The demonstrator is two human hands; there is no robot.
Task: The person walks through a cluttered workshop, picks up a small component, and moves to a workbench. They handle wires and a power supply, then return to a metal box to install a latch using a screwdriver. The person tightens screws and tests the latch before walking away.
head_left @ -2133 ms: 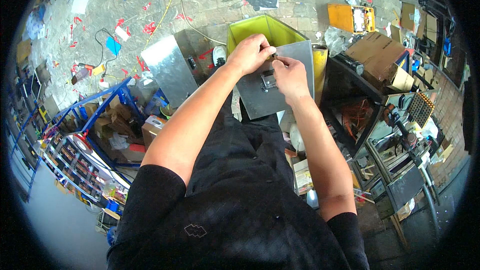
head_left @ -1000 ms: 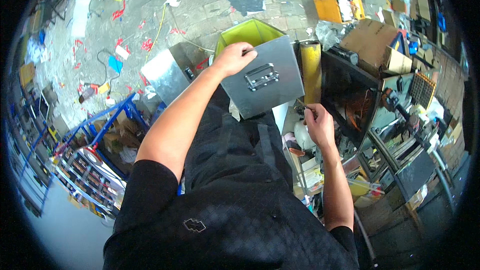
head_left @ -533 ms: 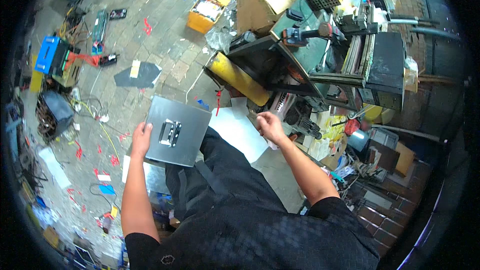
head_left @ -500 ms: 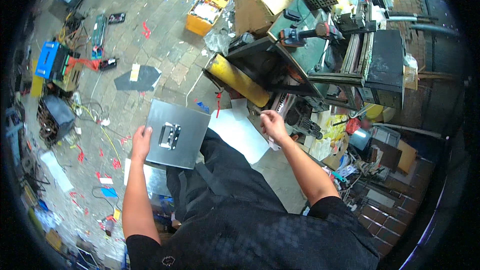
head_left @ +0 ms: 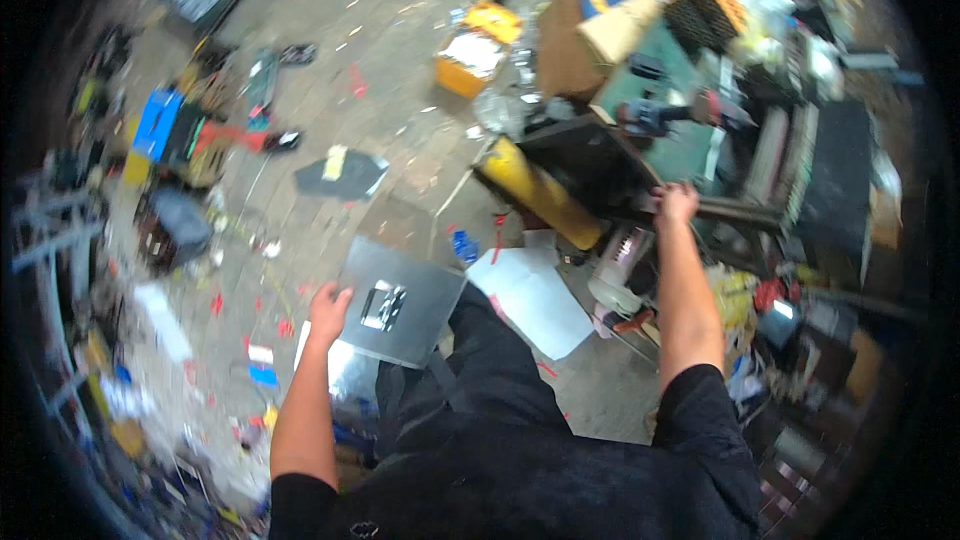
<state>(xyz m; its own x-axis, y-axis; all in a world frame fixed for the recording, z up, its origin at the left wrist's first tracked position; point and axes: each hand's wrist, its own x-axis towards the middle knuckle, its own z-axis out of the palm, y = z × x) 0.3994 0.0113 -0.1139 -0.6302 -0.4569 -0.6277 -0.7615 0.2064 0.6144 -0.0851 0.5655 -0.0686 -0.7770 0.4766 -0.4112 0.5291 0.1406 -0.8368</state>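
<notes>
My left hand [head_left: 328, 314] grips the left edge of a flat grey metal panel [head_left: 425, 305], with the thumb on top. A shiny metal handle [head_left: 383, 306] is fixed to the middle of this panel, which lies tilted above my thighs. Out to the right, my right hand [head_left: 677, 202] is at the near edge of the cluttered green-topped workbench [head_left: 655, 155]. Its fingers are curled together; blur hides what they hold, if anything. A cordless power tool [head_left: 650, 117] lies on the bench just beyond that hand.
A yellow cylinder [head_left: 545, 195] leans beside the bench. White sheets [head_left: 535, 300] lie on the floor before my legs. Farther off stand an orange box [head_left: 468, 60] and a cardboard box [head_left: 565, 45]. A blue-and-black case [head_left: 158, 125], cables and scraps litter the left floor.
My right hand has reached forward and right, from above the floor by the yellow cylinder to the bench edge. The view has turned; my left hand keeps its hold on the panel.
</notes>
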